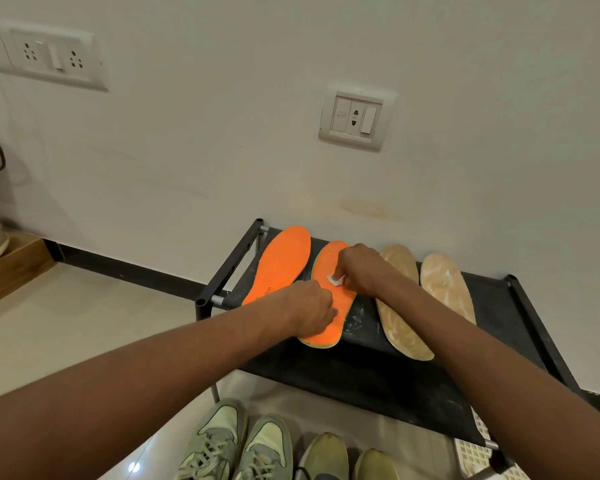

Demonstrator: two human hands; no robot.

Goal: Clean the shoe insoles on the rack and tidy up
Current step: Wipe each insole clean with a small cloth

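Note:
Two orange insoles and two tan insoles lie side by side on the black rack [388,372]. My right hand [362,270] grips a small white wipe [336,279] and presses it on the middle of the second orange insole [329,261]. My left hand [312,308] rests on that insole's left edge near the heel, fingers curled down on it. The first orange insole [283,259] lies to the left, partly under my left wrist. One tan insole [400,320] is partly hidden by my right forearm; the other tan insole [447,285] shows white smears.
The rack stands against a white wall with a socket plate [355,117] above it. Two pairs of greenish sneakers [236,445] sit on the floor below the rack's front edge. A white lattice basket [478,452] shows under the rack's right end. A wooden step lies far left.

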